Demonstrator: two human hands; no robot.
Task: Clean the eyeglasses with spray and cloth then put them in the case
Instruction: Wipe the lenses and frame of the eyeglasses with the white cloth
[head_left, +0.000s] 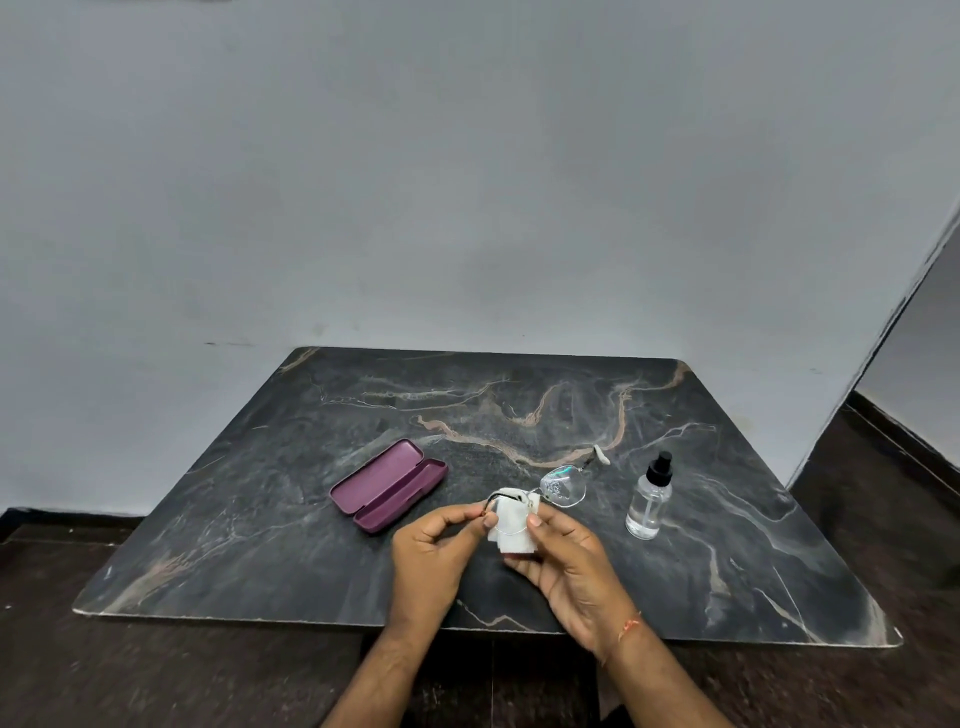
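**Q:** What sits on the dark marble table (519, 395), going from left to right?

**A:** First a maroon glasses case (388, 484), lying open. Next, near the front edge, come two hands raised above the tabletop. The left hand (434, 545) pinches the near end of the eyeglasses (550, 491) frame between thumb and fingertip. The right hand (563, 558) grips a white cloth (511, 525) wrapped over one lens, thumb on top.

**Q:** Can the glasses be seen fully?

**A:** No. The cloth hides one lens; only a thin wire rim crosses it. The other lens sticks out to the right, with a temple tip beyond it.

**Q:** And farthest right?

**A:** A clear spray bottle (649, 501) with a black nozzle, upright, apart from the hands. Both forearms are cut off at the bottom edge.
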